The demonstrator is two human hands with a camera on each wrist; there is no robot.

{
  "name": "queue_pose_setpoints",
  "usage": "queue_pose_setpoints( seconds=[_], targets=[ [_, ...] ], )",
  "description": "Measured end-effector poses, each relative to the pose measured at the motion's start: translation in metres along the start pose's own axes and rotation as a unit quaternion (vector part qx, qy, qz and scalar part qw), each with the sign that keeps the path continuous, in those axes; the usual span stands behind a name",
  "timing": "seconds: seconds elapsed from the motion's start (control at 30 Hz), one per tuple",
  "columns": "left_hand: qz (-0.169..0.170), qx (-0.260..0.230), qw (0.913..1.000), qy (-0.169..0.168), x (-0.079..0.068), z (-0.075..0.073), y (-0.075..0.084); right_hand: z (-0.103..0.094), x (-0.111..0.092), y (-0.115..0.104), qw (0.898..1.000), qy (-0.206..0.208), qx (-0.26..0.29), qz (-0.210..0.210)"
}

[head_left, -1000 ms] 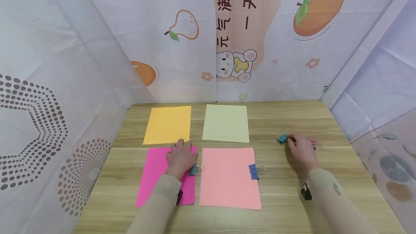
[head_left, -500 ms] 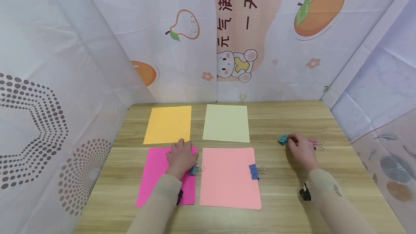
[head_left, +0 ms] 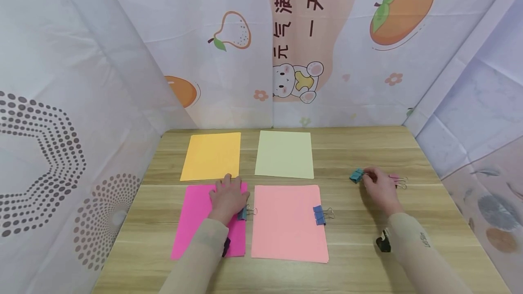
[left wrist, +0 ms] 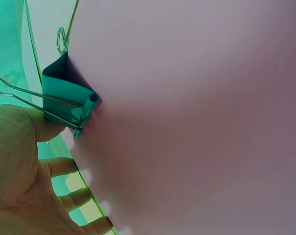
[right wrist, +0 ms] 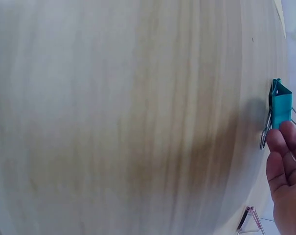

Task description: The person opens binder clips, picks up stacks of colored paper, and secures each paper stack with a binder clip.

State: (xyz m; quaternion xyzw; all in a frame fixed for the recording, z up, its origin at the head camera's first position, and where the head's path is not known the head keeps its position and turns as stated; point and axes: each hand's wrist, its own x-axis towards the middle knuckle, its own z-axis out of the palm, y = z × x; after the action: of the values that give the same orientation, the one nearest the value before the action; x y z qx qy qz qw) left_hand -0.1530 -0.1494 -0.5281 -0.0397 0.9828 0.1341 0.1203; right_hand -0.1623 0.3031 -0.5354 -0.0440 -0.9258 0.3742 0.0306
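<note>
My left hand [head_left: 226,198] rests with fingers spread on a stack of magenta paper [head_left: 189,221]. Its thumb lies beside a teal binder clip [left wrist: 64,93] fixed on the paper's right edge; the left wrist view shows the wire handles standing apart. Over at the right of the table, my right hand [head_left: 380,187] pinches a second teal binder clip [head_left: 356,175] by its handle end. In the right wrist view this clip [right wrist: 282,103] points away from the fingertips, a wire loop on either side.
A pink binder clip [head_left: 393,178] lies just beyond the right hand. Blue binder clip [head_left: 319,216] grips the salmon paper stack [head_left: 288,230]. Behind are orange paper [head_left: 212,155] and pale green paper [head_left: 283,154]. Patterned curtains [head_left: 229,71] enclose the wooden table [head_left: 347,248].
The teal clip at my right fingertips has turned slightly. My left hand stays in place on the magenta paper.
</note>
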Motion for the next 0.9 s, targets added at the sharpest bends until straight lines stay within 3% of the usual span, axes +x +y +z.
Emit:
queue_pose_setpoints(
  seconds=[0.4,0.9],
  targets=[
    [0.001,-0.001,1.0,-0.001,-0.002,-0.0016,0.0007,-0.0045,0.0026,-0.0022,0.997,-0.008,0.013,0.079],
    [0.0,-0.004,1.0,-0.005,-0.0023,-0.0023,0.0016,-0.0087,0.003,0.0028,0.991,-0.042,0.041,0.119]
  ],
)
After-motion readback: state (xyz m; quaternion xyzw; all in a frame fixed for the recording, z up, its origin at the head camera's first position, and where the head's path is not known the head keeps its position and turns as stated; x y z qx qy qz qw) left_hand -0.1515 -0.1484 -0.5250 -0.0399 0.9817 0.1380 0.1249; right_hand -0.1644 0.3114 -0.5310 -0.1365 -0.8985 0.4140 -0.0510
